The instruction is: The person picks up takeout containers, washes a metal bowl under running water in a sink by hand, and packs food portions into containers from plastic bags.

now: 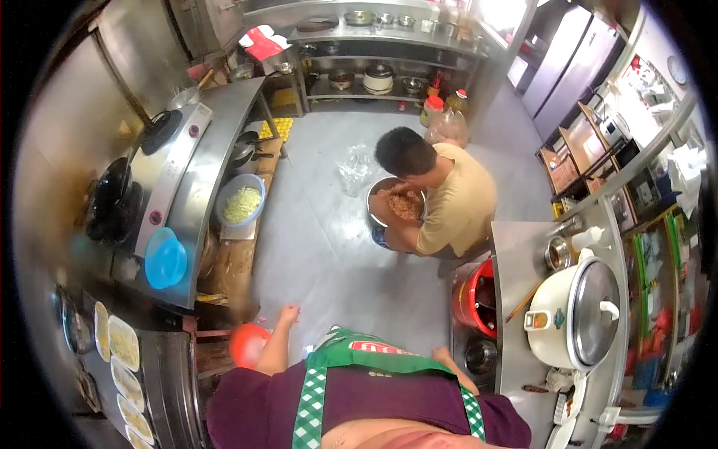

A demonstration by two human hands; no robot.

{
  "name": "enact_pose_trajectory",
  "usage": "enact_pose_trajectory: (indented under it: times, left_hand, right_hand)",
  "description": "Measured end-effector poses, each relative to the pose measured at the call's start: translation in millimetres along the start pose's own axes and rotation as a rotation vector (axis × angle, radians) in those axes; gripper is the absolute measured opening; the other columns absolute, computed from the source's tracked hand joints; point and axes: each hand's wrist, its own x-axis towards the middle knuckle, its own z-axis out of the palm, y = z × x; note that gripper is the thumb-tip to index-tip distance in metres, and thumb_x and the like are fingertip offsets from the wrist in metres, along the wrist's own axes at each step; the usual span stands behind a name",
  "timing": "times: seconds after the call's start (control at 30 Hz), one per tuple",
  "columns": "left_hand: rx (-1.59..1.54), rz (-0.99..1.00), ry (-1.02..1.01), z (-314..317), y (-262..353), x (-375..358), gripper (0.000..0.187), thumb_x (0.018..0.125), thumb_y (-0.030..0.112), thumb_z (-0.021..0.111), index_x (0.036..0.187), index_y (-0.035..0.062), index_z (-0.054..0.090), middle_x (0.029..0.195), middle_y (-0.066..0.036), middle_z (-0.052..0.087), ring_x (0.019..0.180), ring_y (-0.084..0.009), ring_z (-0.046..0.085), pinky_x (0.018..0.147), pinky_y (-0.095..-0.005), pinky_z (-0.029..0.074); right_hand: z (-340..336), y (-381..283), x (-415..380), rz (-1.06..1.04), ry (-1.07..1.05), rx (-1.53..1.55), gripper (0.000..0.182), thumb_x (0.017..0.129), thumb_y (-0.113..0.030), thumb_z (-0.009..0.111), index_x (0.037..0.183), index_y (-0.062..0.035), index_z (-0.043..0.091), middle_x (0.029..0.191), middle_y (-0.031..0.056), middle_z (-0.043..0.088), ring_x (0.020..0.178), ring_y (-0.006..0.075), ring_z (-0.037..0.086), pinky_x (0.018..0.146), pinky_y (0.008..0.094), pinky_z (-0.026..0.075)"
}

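Observation:
My left hand hangs over the floor, its fingers loosely curled with nothing visible in them. Below it, beside my forearm, is a red plastic basin. On the other side, my right hand shows only in part at the edge of my green apron; its fingers are too small to make out. Nearest to that hand are a dark metal bowl and a red bucket. Neither hand touches any of these, as far as I can see.
A co-worker crouches ahead, hands in a metal pot of reddish minced food. Clear plastic bags lie beside it. Left are a stove, a blue basin and a bowl of chopped vegetables; right, a large rice cooker.

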Motion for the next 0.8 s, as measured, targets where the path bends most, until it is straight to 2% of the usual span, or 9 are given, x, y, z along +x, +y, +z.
enact_pose_trajectory:
  times: [0.13, 0.3, 0.37, 0.4, 0.47, 0.57, 0.67, 0.77, 0.8]
  left_hand:
    - [-0.099, -0.034, 0.095, 20, -41, -3, 0.027, 0.069, 0.019, 0.052, 0.088, 0.0005, 0.060, 0.071, -0.009, 0.059, 0.057, -0.0222, 0.057, 0.047, -0.0354, 0.049]
    - [0.158, -0.044, 0.130, 18, -89, -40, 0.033, 0.071, 0.023, 0.052, 0.092, -0.0022, 0.056, 0.077, -0.015, 0.060, 0.061, -0.0264, 0.060, 0.056, -0.0345, 0.050]
    - [0.704, 0.067, -0.063, 6, -105, -46, 0.028, 0.071, 0.021, 0.053, 0.087, -0.0014, 0.059, 0.077, -0.016, 0.061, 0.063, -0.0280, 0.060, 0.060, -0.0377, 0.049]
    - [0.801, 0.078, -0.116, 1, -112, -47, 0.028, 0.071, 0.022, 0.052, 0.086, -0.0011, 0.059, 0.076, -0.016, 0.061, 0.063, -0.0279, 0.060, 0.059, -0.0382, 0.049]
    - [0.626, -0.077, -0.111, -11, -119, -38, 0.027, 0.072, 0.022, 0.051, 0.085, -0.0004, 0.059, 0.074, -0.016, 0.060, 0.061, -0.0277, 0.060, 0.058, -0.0392, 0.048]
    - [0.176, -0.279, 0.070, -33, -116, 4, 0.026, 0.073, 0.022, 0.050, 0.083, 0.0006, 0.060, 0.072, -0.015, 0.060, 0.059, -0.0275, 0.059, 0.057, -0.0406, 0.047]
    - [0.046, -0.242, 0.139, -68, -89, 65, 0.025, 0.074, 0.023, 0.049, 0.082, 0.0016, 0.060, 0.069, -0.014, 0.060, 0.057, -0.0272, 0.058, 0.055, -0.0421, 0.046]
    - [-0.008, -0.121, 0.136, -99, -24, 126, 0.025, 0.075, 0.023, 0.048, 0.080, 0.0026, 0.061, 0.066, -0.014, 0.060, 0.055, -0.0270, 0.057, 0.054, -0.0435, 0.045]
    - [-0.066, -0.047, 0.123, -104, -4, 153, 0.025, 0.076, 0.023, 0.045, 0.080, 0.0032, 0.060, 0.066, -0.015, 0.059, 0.057, -0.0277, 0.057, 0.057, -0.0415, 0.045]
  right_hand:
    - [30, 18, -29, 0.262, -0.201, 0.289, 0.025, 0.075, -0.023, 0.049, 0.078, 0.0002, 0.059, 0.071, 0.0168, 0.060, 0.059, 0.0265, 0.058, 0.052, 0.0392, 0.045]
    - [27, 25, 42, 0.491, -0.197, 0.650, 0.026, 0.075, -0.024, 0.049, 0.083, -0.0007, 0.058, 0.073, 0.0161, 0.060, 0.059, 0.0246, 0.059, 0.050, 0.0362, 0.045]
    - [26, 23, 98, 0.561, -0.098, 0.846, 0.027, 0.075, -0.025, 0.049, 0.084, -0.0011, 0.058, 0.074, 0.0158, 0.060, 0.059, 0.0238, 0.059, 0.049, 0.0350, 0.045]
    - [28, 20, 133, 0.540, -0.016, 0.902, 0.027, 0.075, -0.025, 0.050, 0.085, -0.0013, 0.058, 0.074, 0.0156, 0.060, 0.059, 0.0234, 0.059, 0.049, 0.0343, 0.045]
    - [18, 19, 206, 0.280, 0.330, 0.773, 0.023, 0.075, -0.021, 0.048, 0.082, -0.0014, 0.058, 0.071, 0.0132, 0.060, 0.058, 0.0194, 0.058, 0.048, 0.0319, 0.045]
    - [-151, -44, 270, 0.428, -0.042, 0.984, 0.023, 0.075, -0.019, 0.047, 0.083, -0.0004, 0.058, 0.067, 0.0117, 0.059, 0.057, 0.0196, 0.058, 0.052, 0.0333, 0.046]
    - [-150, -63, 350, 0.327, -0.009, 0.898, 0.024, 0.074, -0.019, 0.047, 0.082, -0.0001, 0.060, 0.064, 0.0112, 0.059, 0.057, 0.0193, 0.058, 0.055, 0.0337, 0.047]
    - [-188, -95, 389, 0.398, -0.155, 0.855, 0.026, 0.073, -0.020, 0.047, 0.081, -0.0006, 0.062, 0.065, 0.0118, 0.060, 0.058, 0.0202, 0.059, 0.058, 0.0332, 0.047]
    - [-176, -95, 407, 0.360, -0.162, 0.783, 0.027, 0.071, -0.020, 0.048, 0.083, -0.0005, 0.063, 0.069, 0.0135, 0.061, 0.060, 0.0214, 0.060, 0.059, 0.0339, 0.047]
